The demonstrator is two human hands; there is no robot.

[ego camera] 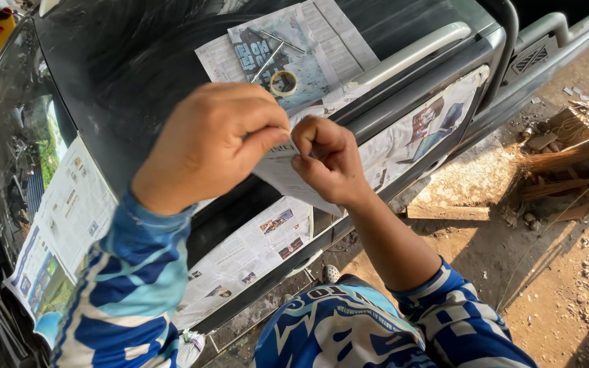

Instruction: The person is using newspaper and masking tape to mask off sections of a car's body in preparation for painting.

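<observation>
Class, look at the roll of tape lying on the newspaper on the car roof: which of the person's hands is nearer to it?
The left hand. Its knuckles sit just below the tape roll. The right hand is lower, farther from it, pinching the paper piece with the left.

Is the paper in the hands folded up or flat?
Flat, as far as it shows. The paper hangs as one smooth sheet, pinched by the left hand and right hand, which hide its top.

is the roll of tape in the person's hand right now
No, the roll of tape lies on newspaper on the car roof, while the left hand and right hand pinch a piece of paper between them.
</observation>
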